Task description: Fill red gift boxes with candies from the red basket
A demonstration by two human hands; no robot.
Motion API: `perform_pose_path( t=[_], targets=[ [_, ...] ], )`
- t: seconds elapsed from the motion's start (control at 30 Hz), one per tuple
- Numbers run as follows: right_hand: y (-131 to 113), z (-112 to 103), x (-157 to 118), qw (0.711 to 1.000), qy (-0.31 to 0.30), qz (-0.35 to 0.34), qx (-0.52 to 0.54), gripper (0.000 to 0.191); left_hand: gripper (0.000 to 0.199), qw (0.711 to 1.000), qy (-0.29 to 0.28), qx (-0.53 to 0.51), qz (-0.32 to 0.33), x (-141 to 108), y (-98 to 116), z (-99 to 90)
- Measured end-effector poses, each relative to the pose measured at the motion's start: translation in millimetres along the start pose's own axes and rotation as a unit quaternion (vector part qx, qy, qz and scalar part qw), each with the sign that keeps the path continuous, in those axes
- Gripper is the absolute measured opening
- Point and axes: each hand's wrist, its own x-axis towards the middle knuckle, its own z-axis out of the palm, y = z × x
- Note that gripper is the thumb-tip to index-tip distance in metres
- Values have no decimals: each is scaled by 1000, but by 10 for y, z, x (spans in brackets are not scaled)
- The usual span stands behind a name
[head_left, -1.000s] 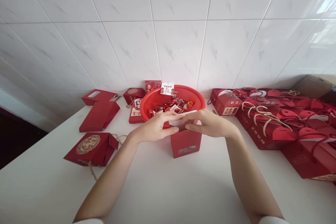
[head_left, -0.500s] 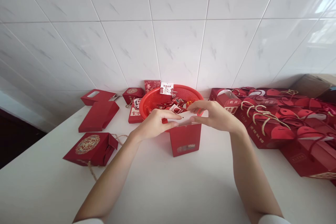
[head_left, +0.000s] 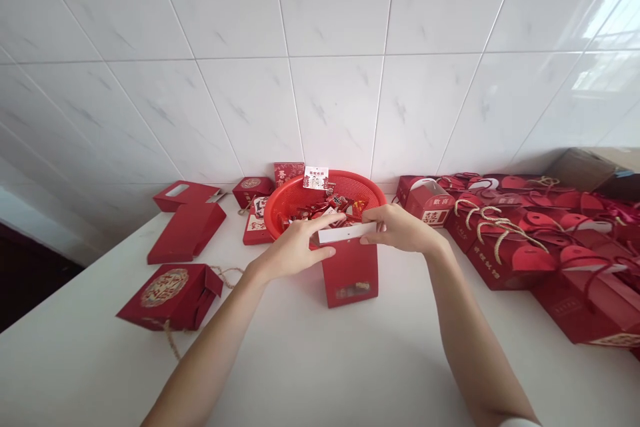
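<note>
A red gift box point(head_left: 350, 273) stands upright on the white table in front of me, with a small window low on its front. At its top a white-sided flap point(head_left: 345, 233) with a small hole is folded over. My right hand point(head_left: 397, 227) pinches the top right corner of the box and flap between thumb and fingers. At the top left, my left hand point(head_left: 300, 243) holds the box loosely, thumb at the front and index finger behind the flap. Just behind stands a red plastic basket point(head_left: 373, 195) with small wrapped sweets inside.
On the left lie a red box with rope handles point(head_left: 173, 297) and flat red cartons point(head_left: 187, 233). Many closed red gift boxes point(head_left: 525, 253) crowd the right side. A small card point(head_left: 316, 177) leans at the basket's back rim. Behind is a tiled wall point(head_left: 335, 107).
The white-sided flap has tipped down toward me and shows as a narrow strip. My right hand has closed on its right end; my left thumb has come down slightly.
</note>
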Motion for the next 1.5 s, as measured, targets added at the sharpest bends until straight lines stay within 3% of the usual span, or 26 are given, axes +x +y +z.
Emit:
perform_pose_path(
  t=[0.1,0.27,0.43,0.6,0.87,1.03,1.17,1.23,1.3,1.4,1.5],
  targets=[
    [-21,-13,-17,998,25,-22,48,15,59,996,68,-62,1,8,-9,8],
    [-80,-48,-61,978,98,-58,177,33,46,966,198,-167,14,7,49,-33],
    [-59,-14,-49,964,26,-67,255,40,38,955,240,-171,11,1,86,-32],
    [-85,11,-43,957,43,-57,281,33,26,952,273,-138,26,-21,113,-30],
    [-141,-6,-62,942,36,-61,329,42,19,950,295,-87,59,-59,146,-20],
    [-178,8,-52,951,67,-47,298,42,16,947,305,-67,81,-72,177,6],
    [-177,30,-40,954,97,-49,279,37,16,964,232,-94,91,-98,186,-42],
    [-171,27,-45,954,106,-56,274,36,27,972,189,-116,78,-104,180,-70],
    [-169,16,-54,952,115,-62,276,34,38,972,184,-138,50,-95,174,-83],
    [-165,-3,-64,944,129,-69,297,29,34,972,181,-151,16,-65,178,-78],
    [-143,-9,-58,930,133,-65,336,27,33,972,192,-134,24,-49,192,-62]
  ],
)
